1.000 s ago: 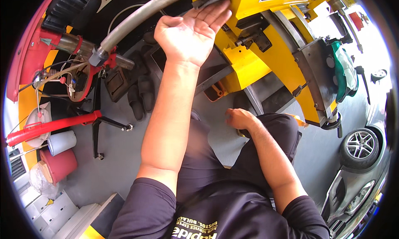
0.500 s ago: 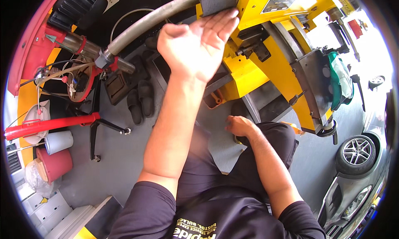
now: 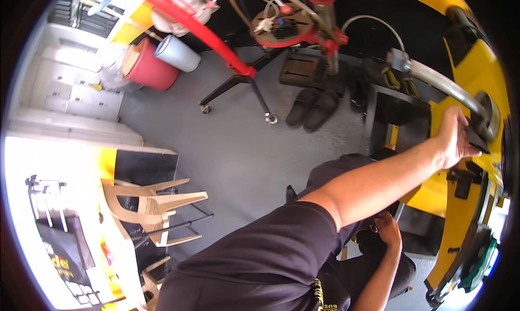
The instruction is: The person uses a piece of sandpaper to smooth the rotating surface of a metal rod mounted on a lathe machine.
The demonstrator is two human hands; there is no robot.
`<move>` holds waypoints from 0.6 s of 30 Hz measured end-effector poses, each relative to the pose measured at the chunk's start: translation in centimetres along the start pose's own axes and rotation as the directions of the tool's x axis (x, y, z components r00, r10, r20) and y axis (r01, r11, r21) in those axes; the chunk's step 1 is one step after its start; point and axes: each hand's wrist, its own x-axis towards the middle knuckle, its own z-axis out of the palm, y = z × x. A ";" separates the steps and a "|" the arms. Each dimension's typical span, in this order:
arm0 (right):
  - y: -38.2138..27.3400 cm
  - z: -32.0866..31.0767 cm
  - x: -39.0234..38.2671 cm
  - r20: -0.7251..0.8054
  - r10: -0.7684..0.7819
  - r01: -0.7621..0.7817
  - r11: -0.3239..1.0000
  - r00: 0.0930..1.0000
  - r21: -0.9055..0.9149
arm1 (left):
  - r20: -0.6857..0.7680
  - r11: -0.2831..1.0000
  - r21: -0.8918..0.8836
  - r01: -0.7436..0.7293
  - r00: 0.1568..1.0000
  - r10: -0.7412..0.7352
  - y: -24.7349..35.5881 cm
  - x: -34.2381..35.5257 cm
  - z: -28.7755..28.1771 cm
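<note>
My left hand (image 3: 454, 140) reaches out to the right, up against a yellow machine (image 3: 433, 187). Its thumb points up and its fingers stretch apart along a dark flat piece (image 3: 476, 141) just below the end of a curved metal pipe (image 3: 441, 79). I see no grip around that piece. Low by my knee, my right hand (image 3: 388, 230) has its fingers curled. A small shiny thing (image 3: 374, 227) shows beside those fingertips; whether they hold it is hidden.
Black slippers (image 3: 311, 109) lie on the grey floor by a red stand (image 3: 233, 62) with black wheeled legs. Red (image 3: 154, 67) and pale blue (image 3: 177, 54) buckets stand at the far left. Beige plastic chairs (image 3: 154, 205) are at the left. A green cloth (image 3: 481, 267) hangs on the machine.
My view has swung to the left, so the machine now sits at the right edge. My left palm, facing up beneath the pipe's dark end earlier, has turned sideways against the dark piece.
</note>
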 end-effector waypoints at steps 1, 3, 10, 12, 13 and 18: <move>0.6 0.4 0.0 -0.002 -0.028 0.028 0.999 1.000 0.033 | -0.152 0.997 -0.054 -0.054 0.987 0.045 -0.9 0.7 -0.6; -2.1 -0.7 -0.8 0.023 -0.015 0.016 1.000 1.000 -0.018 | -0.077 0.990 -0.117 -0.078 0.995 0.069 -1.8 1.3 0.2; -0.2 -0.4 -0.1 0.027 0.004 -0.008 0.986 1.000 0.166 | -0.028 0.997 -0.070 0.027 0.999 -0.029 -1.7 2.2 0.9; -0.2 -0.7 0.0 0.033 0.000 -0.004 0.994 0.999 0.106 | -0.044 0.994 -0.107 0.037 0.998 -0.042 -1.5 2.1 0.6; -0.8 -0.8 -0.1 0.061 0.028 -0.031 0.998 0.998 0.057 | -0.062 0.997 -0.071 0.043 0.997 -0.048 -1.5 2.3 0.6; -0.1 -0.3 0.5 0.023 -0.055 0.053 0.996 0.998 0.078 | -0.051 0.998 0.030 0.059 0.997 -0.057 -0.2 2.2 0.3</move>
